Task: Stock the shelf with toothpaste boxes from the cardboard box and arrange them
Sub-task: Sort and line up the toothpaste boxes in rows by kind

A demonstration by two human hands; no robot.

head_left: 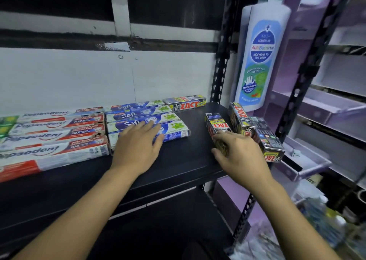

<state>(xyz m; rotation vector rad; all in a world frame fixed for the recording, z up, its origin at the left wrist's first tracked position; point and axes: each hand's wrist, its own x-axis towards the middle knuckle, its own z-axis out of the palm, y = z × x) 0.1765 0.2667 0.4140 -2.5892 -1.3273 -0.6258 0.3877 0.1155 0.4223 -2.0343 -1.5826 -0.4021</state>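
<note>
On the black shelf (pixel 178 160) lie rows of toothpaste boxes: Pepsodent boxes (pixel 53 137) at the left, Safi boxes (pixel 142 117) in the middle, one Zact box (pixel 185 103) at the back. My left hand (pixel 138 147) rests flat, fingers straight, on the front Safi box (pixel 176 131). My right hand (pixel 239 156) grips a Zact box (pixel 216 125) lying lengthwise at the shelf's right end. Two more Zact boxes (pixel 240 119) (pixel 269 139) lie beside it at the right edge. The cardboard box is out of view.
A black perforated shelf upright (pixel 221 61) stands at the back right, another (pixel 309 71) in front. A large bottle-shaped Follow Me display (pixel 261 57) hangs beyond it. Purple shelving (pixel 326 105) fills the right side. A white wall (pixel 79 77) backs the shelf.
</note>
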